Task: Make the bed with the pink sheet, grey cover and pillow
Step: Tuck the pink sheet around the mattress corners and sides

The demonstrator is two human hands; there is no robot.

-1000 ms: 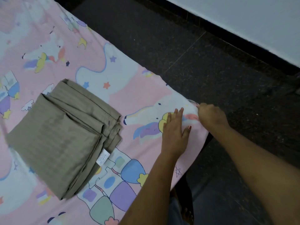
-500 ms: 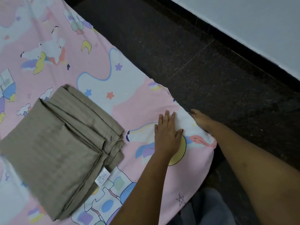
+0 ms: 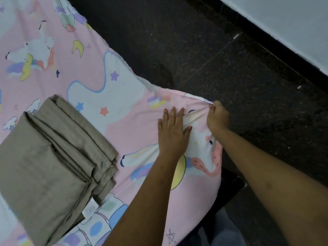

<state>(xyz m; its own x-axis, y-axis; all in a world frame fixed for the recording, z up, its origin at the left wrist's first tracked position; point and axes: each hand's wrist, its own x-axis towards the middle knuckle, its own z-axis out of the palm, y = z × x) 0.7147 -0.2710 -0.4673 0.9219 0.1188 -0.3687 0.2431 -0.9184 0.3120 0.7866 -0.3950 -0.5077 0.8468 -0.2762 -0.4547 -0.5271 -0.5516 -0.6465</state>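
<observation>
The pink sheet lies spread over the bed. Our right hand pinches its bunched hem at the bed's right edge, fingers curled. Our left hand presses flat just beside it, fingers straight. The folded grey cover rests on the sheet, well apart to the left.

Soft, even light; slight motion blur (worst at edges).
</observation>
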